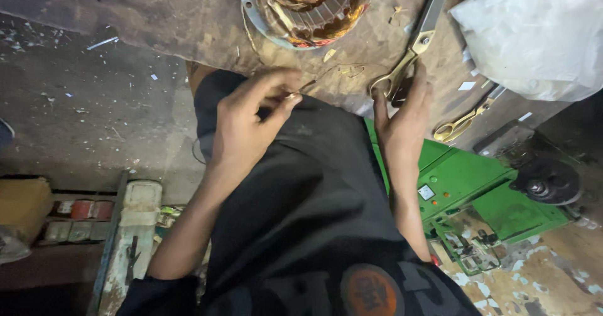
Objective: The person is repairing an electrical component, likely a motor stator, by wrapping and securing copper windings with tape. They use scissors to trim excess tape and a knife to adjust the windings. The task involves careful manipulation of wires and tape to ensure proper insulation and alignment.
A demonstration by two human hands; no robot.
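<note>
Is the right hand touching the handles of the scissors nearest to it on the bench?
Touching. The head view shows the right hand with its fingertips laid over the brass-coloured handle loops of the scissors, no gap visible between them.

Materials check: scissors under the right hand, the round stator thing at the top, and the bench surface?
Scissors: metal, brass-yellow handles and grey blades, dull sheen; the right hand touches the handle loops. Stator: silvery metal ring with slotted core, likely steel, plus coppery windings inside. Bench surface: brown, stained and matte, maybe wood or board; hard to tell. Left hand pinches a small thin piece, material unclear.
</note>
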